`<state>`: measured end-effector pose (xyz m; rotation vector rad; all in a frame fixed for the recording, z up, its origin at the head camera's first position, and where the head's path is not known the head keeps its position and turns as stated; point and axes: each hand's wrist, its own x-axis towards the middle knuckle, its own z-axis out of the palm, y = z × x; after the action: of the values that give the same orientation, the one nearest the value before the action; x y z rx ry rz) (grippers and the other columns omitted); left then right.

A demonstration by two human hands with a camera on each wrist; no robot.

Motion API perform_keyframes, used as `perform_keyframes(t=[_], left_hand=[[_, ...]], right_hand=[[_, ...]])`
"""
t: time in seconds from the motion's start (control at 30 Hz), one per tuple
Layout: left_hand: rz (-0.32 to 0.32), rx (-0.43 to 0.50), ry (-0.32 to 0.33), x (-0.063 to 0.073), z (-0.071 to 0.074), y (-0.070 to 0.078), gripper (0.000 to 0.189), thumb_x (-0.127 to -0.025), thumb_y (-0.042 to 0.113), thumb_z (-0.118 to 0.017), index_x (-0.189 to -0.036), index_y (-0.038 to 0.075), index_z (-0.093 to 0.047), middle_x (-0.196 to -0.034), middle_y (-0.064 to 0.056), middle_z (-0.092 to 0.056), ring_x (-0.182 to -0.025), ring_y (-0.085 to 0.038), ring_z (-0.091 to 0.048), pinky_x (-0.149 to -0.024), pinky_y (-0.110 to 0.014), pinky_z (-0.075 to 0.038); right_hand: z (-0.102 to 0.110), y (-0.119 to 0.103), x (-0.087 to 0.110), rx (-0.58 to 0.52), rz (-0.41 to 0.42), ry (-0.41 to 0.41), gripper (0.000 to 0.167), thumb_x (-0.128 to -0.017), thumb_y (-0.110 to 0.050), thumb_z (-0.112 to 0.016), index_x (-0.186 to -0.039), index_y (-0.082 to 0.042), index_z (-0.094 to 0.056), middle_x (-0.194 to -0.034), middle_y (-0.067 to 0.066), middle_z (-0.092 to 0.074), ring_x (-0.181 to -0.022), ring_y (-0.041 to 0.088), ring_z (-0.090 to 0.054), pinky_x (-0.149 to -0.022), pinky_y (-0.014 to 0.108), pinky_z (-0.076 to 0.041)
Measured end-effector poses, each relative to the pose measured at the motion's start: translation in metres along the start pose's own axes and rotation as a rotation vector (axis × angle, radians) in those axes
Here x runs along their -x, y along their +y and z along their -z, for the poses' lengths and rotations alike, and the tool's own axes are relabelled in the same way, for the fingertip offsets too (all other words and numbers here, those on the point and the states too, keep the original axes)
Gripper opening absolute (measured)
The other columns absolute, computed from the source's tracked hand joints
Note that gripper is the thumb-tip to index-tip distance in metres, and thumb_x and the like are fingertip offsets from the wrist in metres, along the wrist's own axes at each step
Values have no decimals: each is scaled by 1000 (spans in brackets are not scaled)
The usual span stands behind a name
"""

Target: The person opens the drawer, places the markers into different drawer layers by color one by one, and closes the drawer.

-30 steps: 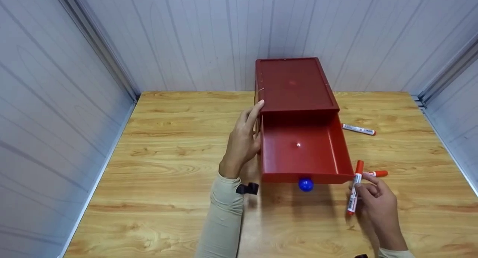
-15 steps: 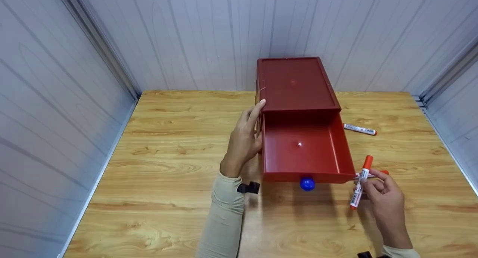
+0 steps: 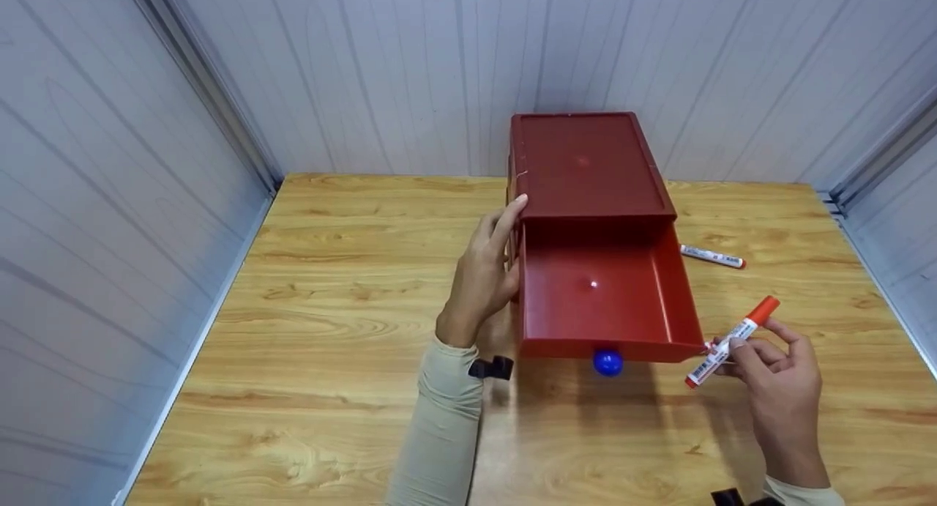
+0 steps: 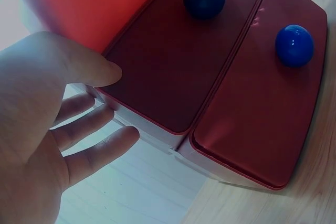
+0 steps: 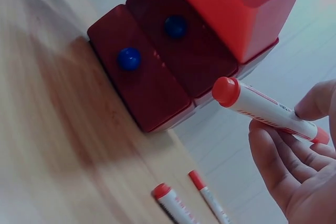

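Observation:
A red plastic drawer cabinet [image 3: 585, 165] has its top drawer [image 3: 585, 312] pulled out, with a blue round knob [image 3: 607, 363] on the front. My left hand [image 3: 476, 279] rests along the cabinet's left side, one fingertip at the top edge. The left wrist view shows its thumb [image 4: 107, 72] overlapping the front of the middle drawer [image 4: 157, 72], fingers loosely extended beside the cabinet. Beyond the open drawer's front right corner, my right hand [image 3: 787, 389] pinches a white marker [image 3: 711, 365] with a red cap, tilted and raised above the table.
A red-capped marker [image 3: 714, 257] lies on the wooden table [image 3: 351, 308] right of the cabinet. Another marker [image 5: 176, 205] lies nearby, mostly hidden behind my right hand in the head view. The lower drawer [image 4: 257, 108] is closed. Pale panel walls [image 3: 410, 74] stand around the table.
My right hand has lifted the marker and moved right with it, tilting its capped end further right. The left hand stays at the cabinet; the head view has shifted slightly.

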<state>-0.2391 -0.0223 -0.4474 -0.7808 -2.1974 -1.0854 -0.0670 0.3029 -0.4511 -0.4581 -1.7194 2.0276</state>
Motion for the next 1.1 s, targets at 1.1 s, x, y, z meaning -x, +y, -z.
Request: perform_keyframes(t=[1.1], left_hand=[[-36, -63, 14, -1, -1, 4, 79, -88, -4, -61, -156, 25, -32, -144, -12, -47, -119, -23, -57, -76, -40, -55]], right_hand=[[-24, -63, 5, -164, 272, -76, 43, -89, 17, -58, -130, 5, -50, -86, 24, -65, -69, 29, -71, -62, 32, -58]])
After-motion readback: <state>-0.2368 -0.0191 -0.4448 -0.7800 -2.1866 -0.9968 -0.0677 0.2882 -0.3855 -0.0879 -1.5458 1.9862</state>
